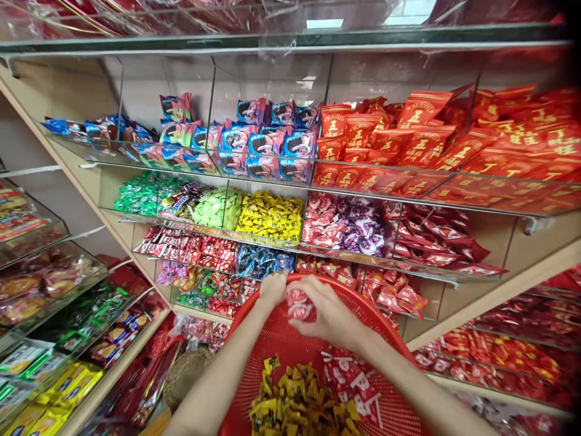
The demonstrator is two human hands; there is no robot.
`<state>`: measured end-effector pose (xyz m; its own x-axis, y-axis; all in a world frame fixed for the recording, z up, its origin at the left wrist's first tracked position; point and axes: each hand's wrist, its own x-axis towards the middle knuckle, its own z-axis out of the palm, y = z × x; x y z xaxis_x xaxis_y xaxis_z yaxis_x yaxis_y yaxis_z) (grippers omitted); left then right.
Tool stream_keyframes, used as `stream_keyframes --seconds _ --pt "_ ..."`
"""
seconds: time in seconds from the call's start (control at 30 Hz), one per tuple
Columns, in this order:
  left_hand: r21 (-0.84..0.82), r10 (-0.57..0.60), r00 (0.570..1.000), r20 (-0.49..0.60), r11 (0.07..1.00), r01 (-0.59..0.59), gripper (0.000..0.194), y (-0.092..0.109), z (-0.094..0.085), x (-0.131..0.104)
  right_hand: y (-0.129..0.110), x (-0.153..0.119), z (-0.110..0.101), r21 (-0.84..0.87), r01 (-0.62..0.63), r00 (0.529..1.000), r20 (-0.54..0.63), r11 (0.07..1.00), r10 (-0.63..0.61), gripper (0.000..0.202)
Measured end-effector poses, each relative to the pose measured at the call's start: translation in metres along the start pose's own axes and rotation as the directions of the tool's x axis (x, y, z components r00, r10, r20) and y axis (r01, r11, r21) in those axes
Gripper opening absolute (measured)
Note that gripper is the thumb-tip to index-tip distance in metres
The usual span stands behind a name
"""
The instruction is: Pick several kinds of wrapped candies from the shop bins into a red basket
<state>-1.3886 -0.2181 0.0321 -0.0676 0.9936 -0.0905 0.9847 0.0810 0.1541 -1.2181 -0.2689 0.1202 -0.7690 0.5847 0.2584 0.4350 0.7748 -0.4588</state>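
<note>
My right hand (324,312) is curled around some red-and-white wrapped candies (298,304), above the far part of a red mesh basket (385,321). Beside it, my left hand (273,290) is closed at the basket's far rim; what its fingers grip, if anything, is hidden. Inside the basket lie many yellow-wrapped candies (302,399) in the middle and red-and-white candies (351,378) to their right.
Tilted shelves with clear dividers rise ahead, holding yellow candies (271,218), purple candies (363,224), blue-pink packs (263,142) and red packets (422,136). More stocked shelves stand left and right. A woven basket (186,375) sits lower left.
</note>
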Motion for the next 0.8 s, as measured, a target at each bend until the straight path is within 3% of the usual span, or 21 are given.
stream_keyframes --seconds 0.13,0.23,0.33,0.43,0.57,0.8 --pt "0.018 0.042 0.994 -0.097 0.999 -0.041 0.052 -0.004 0.005 0.001 0.038 -0.015 0.064 0.024 -0.103 0.965 0.244 0.994 0.094 0.049" --pt "0.03 0.06 0.991 -0.123 0.998 -0.057 0.053 -0.006 0.009 0.002 0.055 -0.011 0.101 -0.068 -0.081 0.933 0.347 0.994 0.1 0.052" --pt "0.039 0.057 0.99 -0.127 0.998 -0.052 0.051 -0.006 0.01 0.003 0.058 0.0 0.131 -0.194 -0.026 0.933 0.347 0.981 0.094 0.052" --pt "0.045 0.061 0.991 -0.122 0.997 -0.056 0.049 -0.005 0.009 0.002 0.055 0.006 0.157 -0.312 -0.047 0.955 0.266 0.949 0.134 0.047" --pt "0.041 0.06 0.991 -0.117 0.998 -0.056 0.049 -0.005 0.006 0.0 0.05 0.002 0.178 -0.339 -0.087 0.96 0.222 0.937 0.17 0.044" --pt "0.024 0.038 0.995 -0.093 0.999 -0.036 0.053 -0.004 0.004 -0.002 0.045 -0.011 0.178 -0.131 0.073 0.884 0.468 0.989 -0.003 0.05"
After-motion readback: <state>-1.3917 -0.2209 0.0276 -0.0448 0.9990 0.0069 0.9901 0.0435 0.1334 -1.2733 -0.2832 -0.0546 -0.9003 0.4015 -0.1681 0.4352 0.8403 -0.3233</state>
